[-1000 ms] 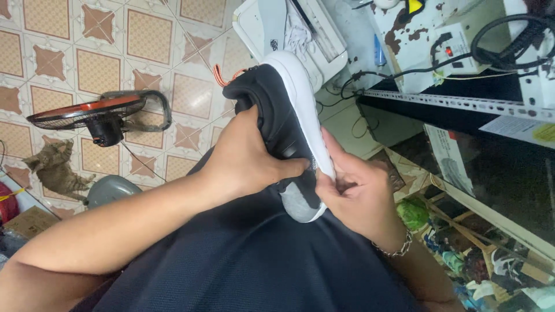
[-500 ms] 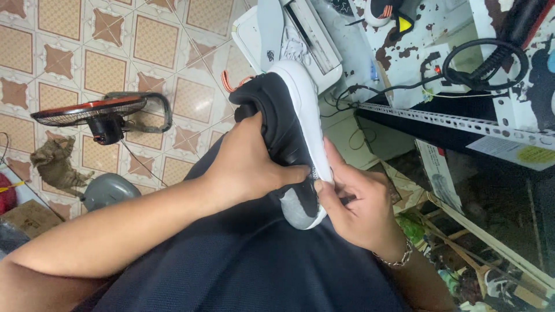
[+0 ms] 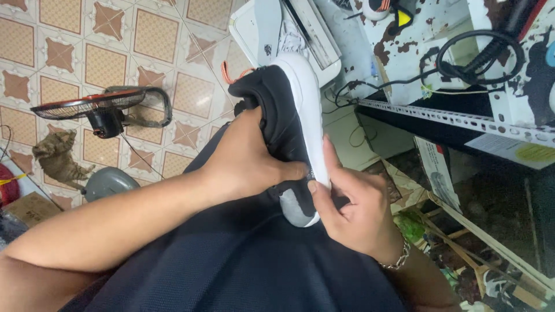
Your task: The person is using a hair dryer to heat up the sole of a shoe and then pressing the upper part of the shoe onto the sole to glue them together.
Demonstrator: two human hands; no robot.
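Note:
A black shoe [image 3: 277, 110] with a white sole and an orange heel loop rests on my lap, sole turned to the right. My left hand [image 3: 243, 156] wraps over its black upper and grips it. My right hand [image 3: 355, 205] presses thumb and fingers against the white sole edge near the grey toe part. Whether a small tool sits between those fingers cannot be told. A metal bracelet circles my right wrist.
A small floor fan [image 3: 104, 110] stands on the tiled floor at left, with a cat [image 3: 55, 159] lying beside it. A white box [image 3: 289, 29] holding another shoe lies behind. A metal shelf [image 3: 457, 118] with cables and clutter fills the right.
My hands and the shoe hold nearly the same pose. My right fingers have shifted slightly along the sole edge.

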